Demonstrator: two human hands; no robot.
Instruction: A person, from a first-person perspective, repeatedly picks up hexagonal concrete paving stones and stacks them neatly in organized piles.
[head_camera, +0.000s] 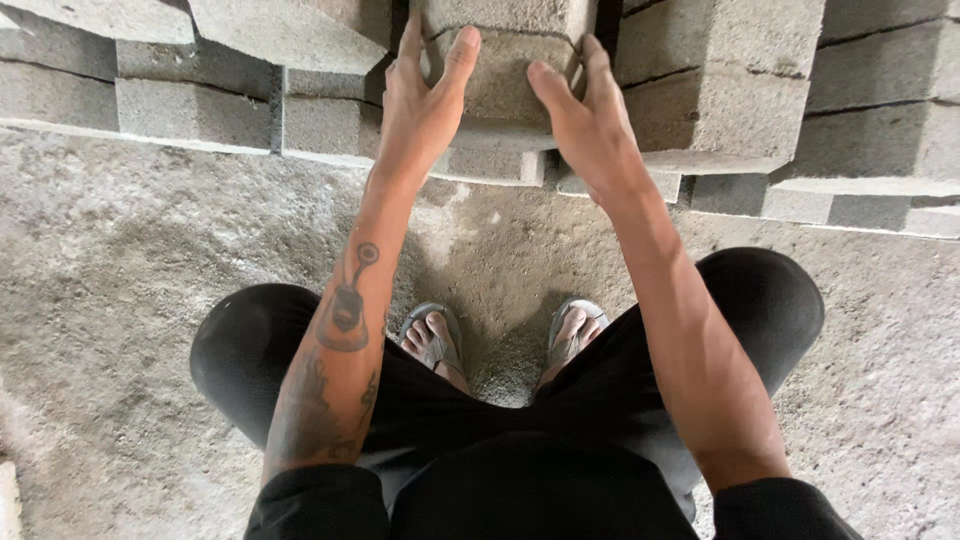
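Note:
I am crouched over a rough concrete floor, facing rows of grey concrete blocks. My left hand (420, 100) presses against the left side of one grey block (505, 80) that stands out from the stack at top centre. My right hand (590, 115) clasps the same block's right side, thumb on its front face. Both forearms reach forward from my knees. The block rests on lower blocks; its top end is cut off by the frame edge.
More grey blocks lie stacked to the left (190, 110) and to the right (720, 80) of the held one. Sandy concrete floor (130, 300) spreads around my sandalled feet (500, 345).

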